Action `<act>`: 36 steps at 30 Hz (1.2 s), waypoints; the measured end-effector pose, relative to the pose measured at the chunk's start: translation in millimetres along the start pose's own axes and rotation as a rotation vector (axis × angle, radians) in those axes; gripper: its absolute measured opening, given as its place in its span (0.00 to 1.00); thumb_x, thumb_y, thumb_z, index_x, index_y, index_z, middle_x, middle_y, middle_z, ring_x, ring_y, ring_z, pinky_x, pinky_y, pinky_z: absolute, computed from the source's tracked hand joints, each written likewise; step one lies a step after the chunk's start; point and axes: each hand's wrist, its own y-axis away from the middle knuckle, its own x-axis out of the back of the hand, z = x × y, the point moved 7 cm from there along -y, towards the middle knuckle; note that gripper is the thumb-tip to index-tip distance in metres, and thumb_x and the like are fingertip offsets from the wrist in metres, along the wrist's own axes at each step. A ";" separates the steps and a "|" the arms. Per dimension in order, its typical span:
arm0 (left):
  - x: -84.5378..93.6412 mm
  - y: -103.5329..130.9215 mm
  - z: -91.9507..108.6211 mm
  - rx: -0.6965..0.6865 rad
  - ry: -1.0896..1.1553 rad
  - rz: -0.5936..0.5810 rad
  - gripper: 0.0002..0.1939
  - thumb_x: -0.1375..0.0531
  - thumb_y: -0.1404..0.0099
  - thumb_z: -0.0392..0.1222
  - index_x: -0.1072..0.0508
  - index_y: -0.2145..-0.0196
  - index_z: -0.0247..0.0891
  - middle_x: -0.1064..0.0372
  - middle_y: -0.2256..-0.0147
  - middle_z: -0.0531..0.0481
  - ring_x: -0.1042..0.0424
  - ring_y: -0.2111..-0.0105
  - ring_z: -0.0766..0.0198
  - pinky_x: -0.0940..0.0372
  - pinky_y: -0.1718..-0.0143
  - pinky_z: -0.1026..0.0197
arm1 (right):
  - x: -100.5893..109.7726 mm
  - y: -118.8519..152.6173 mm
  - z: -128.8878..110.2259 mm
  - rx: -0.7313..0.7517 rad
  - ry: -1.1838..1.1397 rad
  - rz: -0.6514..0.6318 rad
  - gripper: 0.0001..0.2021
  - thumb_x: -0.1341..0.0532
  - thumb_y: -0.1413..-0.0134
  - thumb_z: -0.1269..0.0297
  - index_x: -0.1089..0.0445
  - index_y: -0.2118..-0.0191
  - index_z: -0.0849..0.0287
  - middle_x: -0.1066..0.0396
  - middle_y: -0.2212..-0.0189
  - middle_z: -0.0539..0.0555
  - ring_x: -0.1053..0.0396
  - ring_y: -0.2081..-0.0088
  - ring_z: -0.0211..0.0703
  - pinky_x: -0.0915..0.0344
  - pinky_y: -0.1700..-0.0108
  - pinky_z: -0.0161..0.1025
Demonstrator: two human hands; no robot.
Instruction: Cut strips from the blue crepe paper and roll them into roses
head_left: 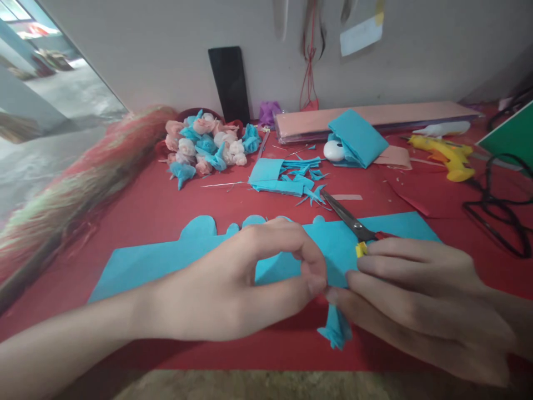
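My left hand [250, 278] is closed in a pinch, thumb against forefinger, at the top end of a small blue paper flower [335, 328]. My right hand [425, 300] meets it there, its fingertips pressed on the same narrow end, and the ruffled part hangs down. A small yellow piece [361, 249] shows at my right fingers. Beneath my hands lies a long blue paper strip [145, 266], with rounded blue petals [200, 226] along its far edge. Scissors [350, 219] lie partly on the strip, their handles mostly hidden behind my right hand.
A heap of paper roses [206, 144] stands at the back left, near a leaning black phone [230, 83]. Cut blue paper [266, 173] lies mid-table. Folded blue paper [358, 139], a yellow glue gun [452, 155] and a black cable [495, 205] are to the right.
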 end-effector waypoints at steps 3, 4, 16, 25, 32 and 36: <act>-0.8 -0.1 2.5 -0.057 0.015 -0.018 0.04 0.44 0.36 0.28 0.31 0.67 0.33 0.30 0.68 0.56 0.33 0.65 0.73 0.40 0.58 0.72 | 2.2 4.7 -9.7 0.131 0.078 0.070 0.18 0.51 0.36 0.79 0.28 0.67 0.54 0.24 0.72 0.45 0.32 0.74 0.36 0.37 0.70 0.45; -0.5 -0.2 2.8 -0.062 0.022 -0.016 0.04 0.44 0.37 0.28 0.31 0.67 0.33 0.30 0.68 0.56 0.33 0.65 0.72 0.39 0.58 0.72 | 0.8 5.2 -8.8 0.091 0.083 0.060 0.17 0.51 0.36 0.78 0.28 0.67 0.54 0.24 0.73 0.45 0.31 0.74 0.37 0.37 0.69 0.46; -3.7 0.0 -1.0 -0.004 0.130 -0.038 0.03 0.41 0.37 0.30 0.31 0.68 0.34 0.33 0.71 0.57 0.34 0.67 0.72 0.38 0.61 0.72 | -12.0 -1.5 12.9 -0.233 -0.261 -0.161 0.15 0.58 0.31 0.69 0.35 0.60 0.57 0.33 0.80 0.47 0.41 0.79 0.36 0.43 0.72 0.41; -5.7 -3.7 -13.4 0.100 0.260 -0.102 0.03 0.44 0.34 0.32 0.34 0.67 0.36 0.37 0.71 0.59 0.38 0.71 0.75 0.41 0.69 0.74 | -16.5 -7.9 23.2 -0.159 -0.430 -0.065 0.12 0.51 0.33 0.70 0.32 0.64 0.61 0.28 0.75 0.50 0.37 0.74 0.35 0.42 0.71 0.35; -6.3 -4.3 -15.2 0.151 0.298 -0.152 0.05 0.44 0.34 0.32 0.34 0.69 0.36 0.38 0.71 0.58 0.38 0.72 0.74 0.41 0.70 0.73 | -23.5 -10.7 30.1 -0.329 -0.760 -0.109 0.06 0.43 0.40 0.74 0.29 0.64 0.64 0.26 0.69 0.52 0.30 0.68 0.31 0.35 0.65 0.28; -6.7 -6.9 -17.9 0.168 0.287 -0.143 0.04 0.43 0.35 0.33 0.33 0.69 0.36 0.37 0.70 0.57 0.38 0.72 0.73 0.41 0.70 0.72 | -30.9 -12.6 33.5 -0.435 -0.938 -0.140 0.05 0.40 0.45 0.78 0.26 0.67 0.67 0.26 0.70 0.53 0.30 0.68 0.31 0.34 0.66 0.25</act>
